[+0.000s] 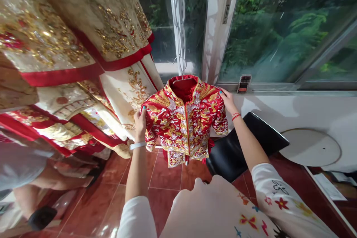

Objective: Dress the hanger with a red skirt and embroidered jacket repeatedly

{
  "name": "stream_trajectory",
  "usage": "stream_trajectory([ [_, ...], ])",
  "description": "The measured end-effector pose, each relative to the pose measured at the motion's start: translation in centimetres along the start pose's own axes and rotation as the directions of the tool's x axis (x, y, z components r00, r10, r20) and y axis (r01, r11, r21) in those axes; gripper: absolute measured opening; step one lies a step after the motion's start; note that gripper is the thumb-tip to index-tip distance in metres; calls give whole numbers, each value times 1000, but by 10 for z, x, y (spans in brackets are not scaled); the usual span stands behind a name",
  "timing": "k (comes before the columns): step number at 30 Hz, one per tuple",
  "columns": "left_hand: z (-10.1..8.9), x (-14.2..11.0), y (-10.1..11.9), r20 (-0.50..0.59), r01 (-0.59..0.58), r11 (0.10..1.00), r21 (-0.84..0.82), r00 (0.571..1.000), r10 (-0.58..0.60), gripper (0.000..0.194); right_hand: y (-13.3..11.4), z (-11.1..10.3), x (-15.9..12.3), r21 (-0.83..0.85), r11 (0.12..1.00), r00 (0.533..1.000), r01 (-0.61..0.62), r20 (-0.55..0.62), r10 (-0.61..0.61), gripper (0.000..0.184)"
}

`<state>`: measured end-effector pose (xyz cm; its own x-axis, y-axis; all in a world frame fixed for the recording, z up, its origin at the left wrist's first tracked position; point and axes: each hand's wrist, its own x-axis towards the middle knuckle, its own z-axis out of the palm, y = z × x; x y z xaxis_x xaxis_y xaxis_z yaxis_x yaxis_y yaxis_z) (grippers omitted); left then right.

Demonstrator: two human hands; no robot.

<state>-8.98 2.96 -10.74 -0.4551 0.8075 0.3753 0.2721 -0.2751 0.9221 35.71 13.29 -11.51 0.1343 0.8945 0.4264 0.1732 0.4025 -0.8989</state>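
While it hangs from a thin silver wire hanger (183,68) before the metal-framed glass window (267,41), the red satin jacket with dense gold-and-silver embroidery (185,124) has both shoulder edges pinched, one by the left hand (140,121), the other by the right hand (228,102), each grip closed on cloth. Its collar stands up, its front meets down the middle, its short sleeves flare outward. Long cream gowns with red bands (119,57) press near at left; a smooth black chair (227,156) bounds the right; glossy red floor tiles (164,178) show below the hem.

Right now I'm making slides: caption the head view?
Left hand and right hand hold a red jacket by the shoulders before a window.
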Motion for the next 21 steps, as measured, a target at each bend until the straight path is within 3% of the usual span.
stream_trajectory([
  [3,4,1,12,-106,-53,999,-3,993,53,49,-4,-3,12,58,998,1000,5,-7,-5,50],
  [7,13,-22,24,-270,-176,978,111,942,200,38,-5,-5,24,201,979,999,-20,-34,27,45],
  [10,21,-34,20,-281,-155,975,161,939,196,40,2,0,19,352,927,989,-130,-22,147,42],
  [12,24,-38,14,-241,-130,978,166,956,168,44,7,0,12,463,876,979,-137,-69,190,40],
  [15,26,-49,0,-278,-148,974,172,941,192,47,5,-5,4,607,794,966,-17,-197,170,42],
  [17,29,-70,-18,-443,-118,974,196,875,195,45,-6,-9,0,658,753,969,23,-200,145,42],
  [19,36,-104,-45,-608,12,981,192,786,110,40,-22,-9,-2,691,722,976,33,-177,124,38],
  [20,40,-123,-60,-635,104,980,168,772,27,37,-31,-7,-3,705,708,979,37,-168,115,36],
  [21,46,-141,-76,-590,203,970,136,803,-86,35,-41,-3,-4,719,694,982,41,-158,106,33],
])
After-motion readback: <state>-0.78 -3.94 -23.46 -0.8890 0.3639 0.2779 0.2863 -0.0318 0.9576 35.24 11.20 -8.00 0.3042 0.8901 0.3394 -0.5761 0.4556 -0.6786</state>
